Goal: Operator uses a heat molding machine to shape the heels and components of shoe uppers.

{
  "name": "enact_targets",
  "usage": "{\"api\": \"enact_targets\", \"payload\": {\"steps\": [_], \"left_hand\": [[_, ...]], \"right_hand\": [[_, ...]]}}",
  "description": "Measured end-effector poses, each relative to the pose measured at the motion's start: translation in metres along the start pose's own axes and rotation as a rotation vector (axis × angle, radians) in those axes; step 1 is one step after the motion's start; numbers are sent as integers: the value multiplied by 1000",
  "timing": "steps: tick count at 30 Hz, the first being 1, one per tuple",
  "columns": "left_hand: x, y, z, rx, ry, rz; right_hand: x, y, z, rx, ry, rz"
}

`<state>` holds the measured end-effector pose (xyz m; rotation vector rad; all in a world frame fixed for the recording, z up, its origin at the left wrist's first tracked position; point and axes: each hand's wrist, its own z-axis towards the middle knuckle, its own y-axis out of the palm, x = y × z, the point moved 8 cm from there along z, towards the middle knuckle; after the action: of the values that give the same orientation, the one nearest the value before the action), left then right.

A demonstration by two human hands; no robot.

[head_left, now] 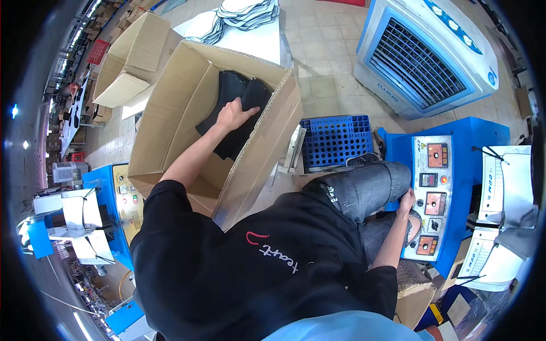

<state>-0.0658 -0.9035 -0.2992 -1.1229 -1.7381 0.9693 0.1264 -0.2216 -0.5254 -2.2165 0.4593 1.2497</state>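
Inside a large open cardboard box (162, 96), several flat black sheet pieces (226, 94) lie piled against the far right wall. Their exact material cannot be made out. My left hand (233, 115) reaches down into the box, with its fingers closed over the edge of the upper black pieces. Low at my right side, my right hand (406, 202) is beside my knee, close to the left edge of a blue machine's control panel (430, 196). Its fingers are mostly hidden, and no object shows in it.
A blue perforated plastic crate (335, 142) sits on the floor beyond my legs. A white and blue air cooler (424, 59) stands at the far right. White cut pieces (247, 14) are stacked on a table behind the box. Another open carton (133, 57) is farther left, above a second blue machine (108, 193).
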Motion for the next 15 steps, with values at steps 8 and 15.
{"api": "enact_targets", "payload": {"steps": [8,15], "left_hand": [[8,-17,-28,183,109,84],[67,-134,-66,547,259,122]], "right_hand": [[-2,4,-1,-31,34,34],[-30,-10,-9,98,-243,-454]]}}
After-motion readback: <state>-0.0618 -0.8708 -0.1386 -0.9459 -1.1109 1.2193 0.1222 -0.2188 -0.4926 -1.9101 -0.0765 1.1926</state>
